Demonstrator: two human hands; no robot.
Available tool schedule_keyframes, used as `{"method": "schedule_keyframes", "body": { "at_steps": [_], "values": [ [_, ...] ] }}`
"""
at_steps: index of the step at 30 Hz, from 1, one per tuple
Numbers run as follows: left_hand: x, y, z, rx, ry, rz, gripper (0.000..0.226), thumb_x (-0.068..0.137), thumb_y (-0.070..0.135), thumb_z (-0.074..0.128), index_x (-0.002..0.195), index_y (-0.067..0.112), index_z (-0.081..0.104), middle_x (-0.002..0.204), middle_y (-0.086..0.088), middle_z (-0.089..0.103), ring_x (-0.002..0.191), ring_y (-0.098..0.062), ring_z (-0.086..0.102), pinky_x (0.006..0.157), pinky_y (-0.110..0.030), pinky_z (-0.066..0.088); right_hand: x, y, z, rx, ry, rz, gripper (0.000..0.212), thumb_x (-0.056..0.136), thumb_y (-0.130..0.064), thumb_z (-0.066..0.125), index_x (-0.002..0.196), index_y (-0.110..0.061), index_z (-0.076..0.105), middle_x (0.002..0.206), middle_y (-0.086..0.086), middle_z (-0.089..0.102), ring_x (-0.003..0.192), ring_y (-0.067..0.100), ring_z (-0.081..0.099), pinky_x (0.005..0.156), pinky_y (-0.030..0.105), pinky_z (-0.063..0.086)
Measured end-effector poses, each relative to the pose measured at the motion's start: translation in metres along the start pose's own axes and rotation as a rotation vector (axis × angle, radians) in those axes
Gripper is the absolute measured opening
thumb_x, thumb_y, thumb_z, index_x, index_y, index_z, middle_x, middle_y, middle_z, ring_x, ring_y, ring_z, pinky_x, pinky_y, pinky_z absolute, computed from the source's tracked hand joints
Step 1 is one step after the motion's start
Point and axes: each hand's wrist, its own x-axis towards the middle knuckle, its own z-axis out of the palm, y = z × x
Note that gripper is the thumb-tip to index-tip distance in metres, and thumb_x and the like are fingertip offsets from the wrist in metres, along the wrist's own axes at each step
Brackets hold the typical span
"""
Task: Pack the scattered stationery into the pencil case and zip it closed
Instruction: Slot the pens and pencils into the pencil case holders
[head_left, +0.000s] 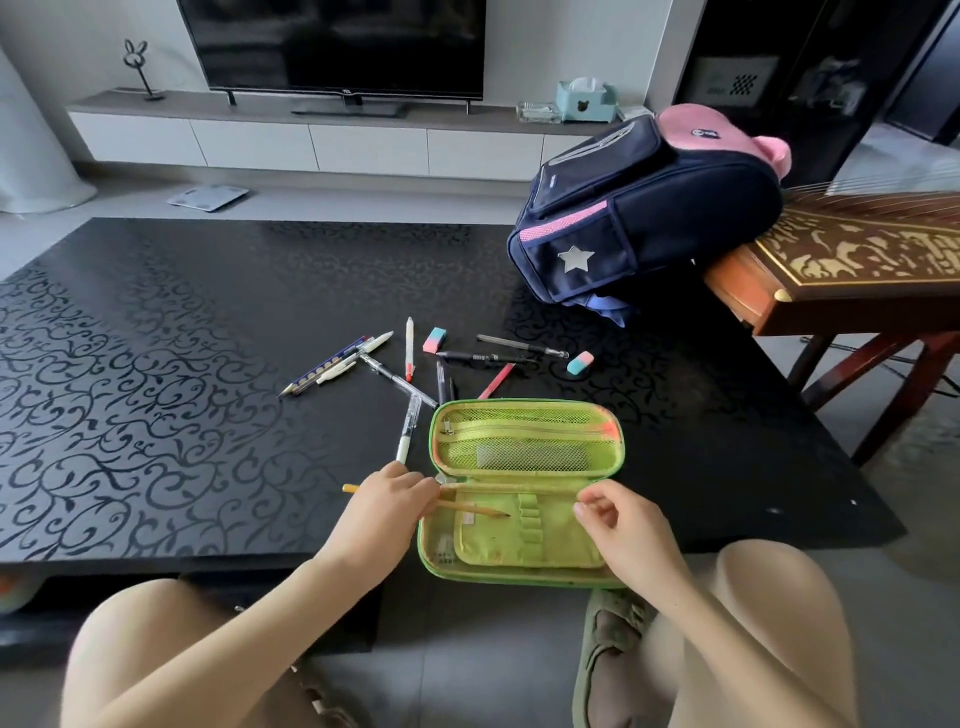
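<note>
A green pencil case (524, 447) lies open at the near edge of the black table, mesh pocket on its far half. My left hand (387, 501) grips a yellow pencil (475, 508), whose tip lies over the case's near half. My right hand (618, 519) hovers over the right end of the case, fingers loosely curled and holding nothing. Beyond the case lie several pens and pencils: a white pen (407, 434), a clear pen (397, 381), a red-tipped pen (409, 348), a blue pencil (322, 371), black pens (483, 356). Two pink-and-blue erasers (435, 340) (580, 362) lie among them.
A navy and pink backpack (644, 208) stands at the table's far right, leaning on a wooden zither (852, 265). The black patterned table (156, 364) stretches left. My knees are below the table edge. A TV stand is beyond.
</note>
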Motion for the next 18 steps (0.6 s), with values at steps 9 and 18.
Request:
{"method": "schedule_keyframes", "body": {
  "at_steps": [9, 18],
  "values": [
    [0.028, 0.017, 0.02, 0.069, -0.039, 0.036, 0.032, 0.046, 0.002, 0.085, 0.054, 0.021, 0.06, 0.056, 0.009, 0.055, 0.054, -0.015, 0.051, 0.046, -0.02, 0.047, 0.001, 0.0, 0.001, -0.041, 0.01, -0.032, 0.013, 0.089, -0.022, 0.06, 0.099, -0.016, 0.065, 0.088, -0.009, 0.063, 0.079, 0.007, 0.059, 0.071, 0.017, 0.045],
    [0.052, 0.05, 0.033, -0.141, -0.091, 0.059, 0.022, 0.088, 0.029, 0.059, 0.101, 0.013, 0.068, 0.097, -0.004, 0.062, 0.094, -0.022, 0.048, 0.083, -0.034, 0.043, 0.012, -0.008, 0.007, -0.105, 0.003, -0.055, 0.015, 0.09, -0.023, 0.058, 0.1, -0.016, 0.066, 0.094, -0.007, 0.065, 0.082, 0.009, 0.056, 0.072, 0.018, 0.042]
  ]
}}
